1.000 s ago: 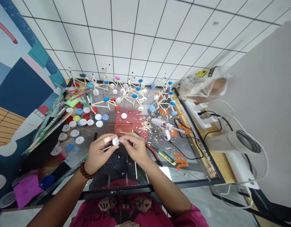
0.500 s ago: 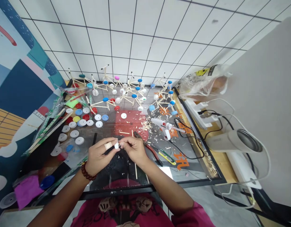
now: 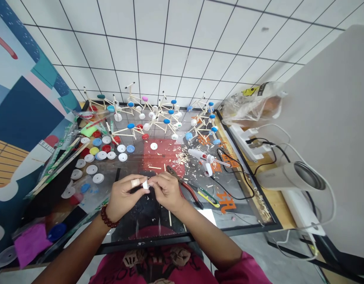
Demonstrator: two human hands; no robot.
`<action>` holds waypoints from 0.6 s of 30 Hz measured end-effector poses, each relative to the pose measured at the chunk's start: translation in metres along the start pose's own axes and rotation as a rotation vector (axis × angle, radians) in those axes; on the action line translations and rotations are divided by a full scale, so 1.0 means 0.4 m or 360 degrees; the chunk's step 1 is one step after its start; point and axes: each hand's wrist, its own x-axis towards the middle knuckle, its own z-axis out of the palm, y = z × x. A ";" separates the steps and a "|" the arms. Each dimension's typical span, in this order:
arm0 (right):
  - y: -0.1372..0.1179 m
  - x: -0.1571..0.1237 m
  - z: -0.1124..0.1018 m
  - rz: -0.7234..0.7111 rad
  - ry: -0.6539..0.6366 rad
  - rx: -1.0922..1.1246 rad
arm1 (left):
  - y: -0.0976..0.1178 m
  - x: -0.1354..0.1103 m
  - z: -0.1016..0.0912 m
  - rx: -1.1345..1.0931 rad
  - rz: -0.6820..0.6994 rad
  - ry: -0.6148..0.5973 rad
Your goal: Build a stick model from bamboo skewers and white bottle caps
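Note:
Between the thumb and fingers of my left hand (image 3: 123, 196) is a small white bottle cap (image 3: 145, 184), held on edge over the near part of the table. My right hand (image 3: 168, 192) pinches close against the cap's right side; whatever its fingertips hold is hidden. Just right of that hand lie pliers (image 3: 191, 192) with red-and-black handles, and a yellow-green cutter (image 3: 209, 198). Beyond my hands a white cap with a hole (image 3: 154, 146) lies on the red patch, near a thin wooden stick (image 3: 155, 167).
Several stick-and-cap models (image 3: 166, 121) stand along the tiled wall. Loose caps (image 3: 98, 178) cover the left side. A white glue gun (image 3: 207, 159) with a black cord rests right of wood scraps (image 3: 182, 157). Power strips (image 3: 246, 142) and a grey-white cylinder (image 3: 288, 175) line the right edge.
The camera view has shifted slightly. The cap between my hands is tilted a little differently, and my right fingertips have curled in closer beside it. Nothing else has visibly moved.

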 end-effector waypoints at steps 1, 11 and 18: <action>-0.001 -0.001 0.004 0.0071 0.0007 0.0049 | 0.001 0.000 -0.001 0.0118 0.0124 0.0020; -0.011 -0.002 0.010 0.0023 0.0011 0.0039 | 0.004 -0.003 0.002 -0.0133 -0.0215 0.0027; -0.012 0.012 -0.025 0.0030 0.0032 0.0116 | 0.002 0.005 0.005 -0.0455 -0.0333 0.0140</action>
